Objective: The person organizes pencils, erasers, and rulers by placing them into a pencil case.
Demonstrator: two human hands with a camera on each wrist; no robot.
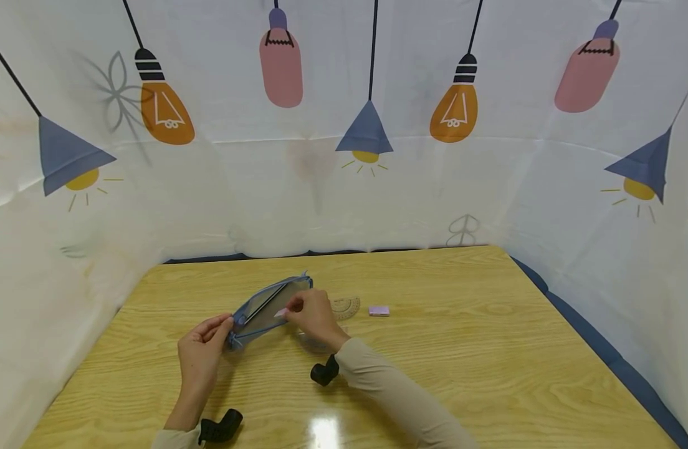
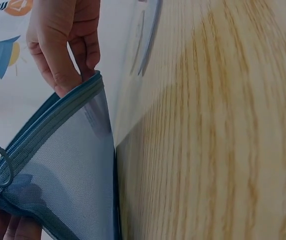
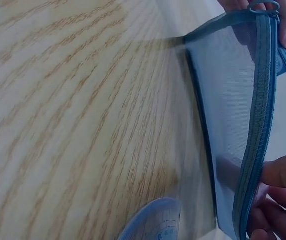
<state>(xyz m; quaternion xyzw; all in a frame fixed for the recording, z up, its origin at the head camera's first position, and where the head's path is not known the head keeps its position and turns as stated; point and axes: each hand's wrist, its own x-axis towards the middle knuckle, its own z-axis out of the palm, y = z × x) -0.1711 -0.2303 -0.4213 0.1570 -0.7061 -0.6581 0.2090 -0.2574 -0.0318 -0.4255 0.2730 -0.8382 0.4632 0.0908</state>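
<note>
A blue mesh zipper pouch stands on its edge on the wooden table, with its zip open. My left hand pinches the pouch's near end by the zip pull. My right hand pinches the upper rim at the middle of the opening, and something small and pale shows at its fingertips. In the left wrist view the right hand's fingers grip the zip edge above the mesh. The right wrist view shows the mesh, with the left hand's fingertips at its far end.
A clear protractor lies flat just right of the pouch, seen also as a protractor in the right wrist view. A small pink eraser lies further right. A printed white curtain walls three sides of the table.
</note>
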